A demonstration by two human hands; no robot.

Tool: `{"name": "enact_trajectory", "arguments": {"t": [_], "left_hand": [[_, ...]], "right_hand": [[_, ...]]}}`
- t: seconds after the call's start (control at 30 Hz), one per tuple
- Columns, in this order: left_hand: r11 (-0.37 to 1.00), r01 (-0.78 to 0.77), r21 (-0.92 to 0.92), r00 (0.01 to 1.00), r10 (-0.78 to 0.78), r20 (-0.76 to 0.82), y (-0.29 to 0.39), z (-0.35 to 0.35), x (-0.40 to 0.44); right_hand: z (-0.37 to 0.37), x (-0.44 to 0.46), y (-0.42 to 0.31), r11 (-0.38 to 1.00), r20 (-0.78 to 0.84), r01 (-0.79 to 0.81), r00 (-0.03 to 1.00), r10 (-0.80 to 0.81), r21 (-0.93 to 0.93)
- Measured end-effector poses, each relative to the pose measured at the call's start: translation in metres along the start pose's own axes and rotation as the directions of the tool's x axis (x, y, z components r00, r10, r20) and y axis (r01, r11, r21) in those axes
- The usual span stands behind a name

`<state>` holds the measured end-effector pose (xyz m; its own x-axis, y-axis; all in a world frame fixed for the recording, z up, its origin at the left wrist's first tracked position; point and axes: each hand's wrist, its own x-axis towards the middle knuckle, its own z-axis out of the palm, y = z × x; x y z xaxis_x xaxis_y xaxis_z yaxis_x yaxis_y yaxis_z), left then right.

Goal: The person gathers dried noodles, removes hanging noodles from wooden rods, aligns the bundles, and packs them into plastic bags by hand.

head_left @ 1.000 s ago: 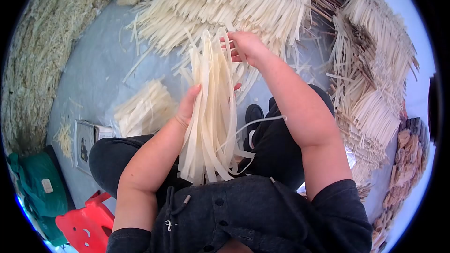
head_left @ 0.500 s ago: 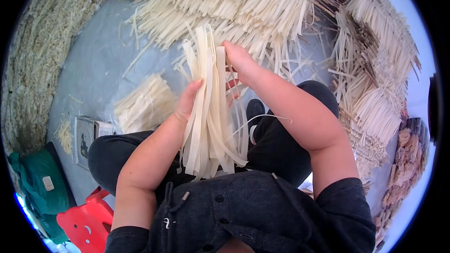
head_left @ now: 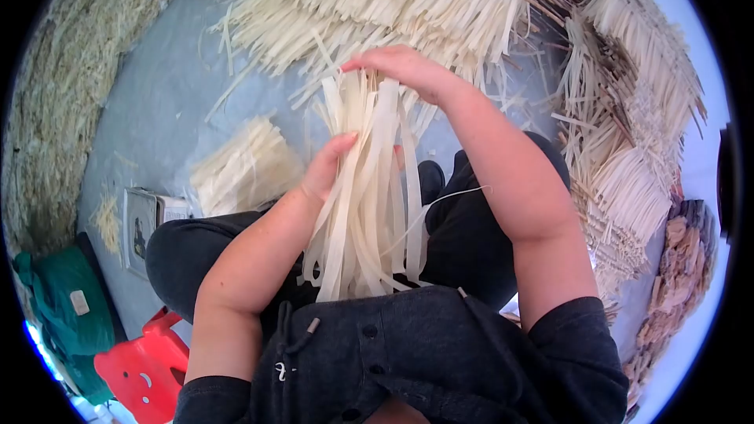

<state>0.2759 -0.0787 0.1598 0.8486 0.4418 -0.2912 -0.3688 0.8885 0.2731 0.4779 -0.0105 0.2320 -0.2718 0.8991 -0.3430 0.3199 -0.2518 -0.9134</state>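
A loose bundle of long, flat, cream-coloured strips (head_left: 365, 212) stands upright over my lap, its lower ends fanned out. My left hand (head_left: 331, 166) is wrapped round the bundle's middle, the thumb in front and fingertips showing on the far side. Across the top ends lies my right hand (head_left: 400, 69), its fingers stretched out flat and touching the strip ends. One thin strip curls out to the right over my knee. The exact material of the strips cannot be told.
Layered rows of similar strips (head_left: 393, 0) cover the floor ahead, with more stacked at the right (head_left: 628, 126). A pale bundle (head_left: 247, 169) lies left, beside a flat box-like device (head_left: 149, 228). A red stool (head_left: 145, 373) and green bag (head_left: 71, 306) are at lower left.
My right hand has moved from the bundle's right side up onto its top, fingers now flat. The strips' top ends sit lower and more even. My left hand keeps its hold.
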Motion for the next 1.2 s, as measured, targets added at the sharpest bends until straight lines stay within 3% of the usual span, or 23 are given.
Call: {"name": "enact_trajectory", "arguments": {"t": [0.03,0.1,0.13,0.2,0.23,0.27,0.33,0.4,0.43,0.5,0.53,0.57,0.6,0.67,0.7,0.83,0.9,1.0,1.07,1.1,1.17,1.2], "left_hand": [[0.999,-0.021,0.043,0.999,0.022,-0.036,-0.003,-0.004,0.0],[0.999,-0.028,0.028,0.999,0.029,-0.043,0.002,-0.018,-0.002],[0.999,-0.044,0.027,0.998,0.045,-0.042,0.005,-0.022,-0.003],[0.996,-0.082,0.018,0.994,0.083,-0.065,0.008,-0.024,-0.009],[0.992,-0.122,0.015,0.989,0.123,-0.086,0.01,-0.024,-0.013],[0.992,-0.129,0.008,0.987,0.129,-0.093,0.014,-0.026,-0.016],[0.979,-0.197,0.043,0.955,0.202,-0.218,0.021,-0.031,-0.022],[0.968,-0.247,0.038,0.938,0.249,-0.24,0.031,-0.022,-0.029],[0.955,-0.295,0.042,0.92,0.296,-0.256,0.034,-0.02,-0.031],[0.945,-0.328,0.009,0.91,0.319,-0.265,0.04,-0.029,-0.02],[0.936,-0.353,-0.015,0.904,0.337,-0.262,0.041,-0.031,-0.013],[0.936,-0.353,-0.015,0.904,0.337,-0.263,0.041,-0.032,-0.005],[0.911,-0.394,0.124,0.868,0.413,-0.276,0.04,-0.028,0.003],[0.818,-0.46,0.346,0.801,0.55,-0.237,0.034,-0.018,0.014],[0.815,-0.465,0.346,0.799,0.554,-0.232,0.036,-0.007,0.014],[0.845,-0.427,0.321,0.823,0.511,-0.249,0.053,0.022,0.003],[0.866,-0.399,0.301,0.839,0.477,-0.261,0.056,0.024,-0.001],[0.843,-0.34,0.417,0.852,0.464,-0.243,0.057,0.022,0.001],[0.618,-0.196,0.762,0.851,0.493,-0.181,0.066,0.021,0.004],[0.611,-0.209,0.763,0.836,0.516,-0.185,0.066,0.025,0.001],[0.543,-0.323,0.775,0.794,0.601,-0.09,0.067,0.04,-0.005],[0.535,-0.341,0.773,0.772,0.628,-0.094,0.067,0.047,-0.01]], "right_hand": [[0.001,-0.001,0.004,1.0,0.006,-0.012,1.0,0.012,0.007],[-0.002,0.002,0.012,0.982,-0.414,0.135,0.908,-0.07,0.131],[-0.012,-0.002,0.014,0.983,-0.413,0.127,0.909,-0.061,0.135],[-0.039,-0.017,0.019,0.952,-0.262,-0.236,0.948,0.181,-0.194],[-0.041,-0.025,0.025,0.834,-0.03,-0.226,0.969,0.245,-0.503],[-0.04,-0.034,0.032,0.646,0.175,-0.112,0.915,0.363,-0.755],[-0.02,-0.058,0.044,0.776,0.582,0.089,0.715,0.386,-0.624],[0.008,-0.071,0.043,0.97,0.654,-0.065,0.728,0.206,-0.233],[0.02,-0.069,0.036,0.969,0.663,-0.065,0.718,0.211,-0.238],[0.049,-0.058,0.018,0.987,0.323,-0.145,0.939,0.116,0.065],[0.062,-0.051,0.015,0.987,0.328,-0.147,0.937,0.118,0.064],[0.073,-0.043,0.013,0.997,0.168,-0.079,0.983,0.077,0.008],[0.081,-0.039,0.012,0.998,0.002,-0.022,1.0,0.022,-0.057],[0.085,-0.027,0.015,0.987,-0.027,0.047,0.998,-0.051,-0.153],[0.084,-0.023,0.014,0.961,-0.04,0.114,0.991,-0.129,-0.253],[0.082,-0.01,0.001,0.982,-0.131,0.09,0.985,-0.113,-0.169],[0.081,-0.01,-0.001,0.982,-0.079,0.096,0.991,-0.11,-0.163],[0.077,-0.008,0.014,0.98,-0.076,0.078,0.993,-0.093,-0.182],[0.075,-0.004,0.02,0.977,-0.128,0.076,0.986,-0.103,-0.199],[0.078,-0.006,0.01,0.974,-0.105,0.095,0.987,-0.119,-0.207],[0.089,-0.018,-0.017,0.996,-0.175,0.074,0.981,-0.082,-0.051],[0.093,-0.016,-0.016,0.989,-0.238,0.146,0.96,-0.15,-0.037]]}}
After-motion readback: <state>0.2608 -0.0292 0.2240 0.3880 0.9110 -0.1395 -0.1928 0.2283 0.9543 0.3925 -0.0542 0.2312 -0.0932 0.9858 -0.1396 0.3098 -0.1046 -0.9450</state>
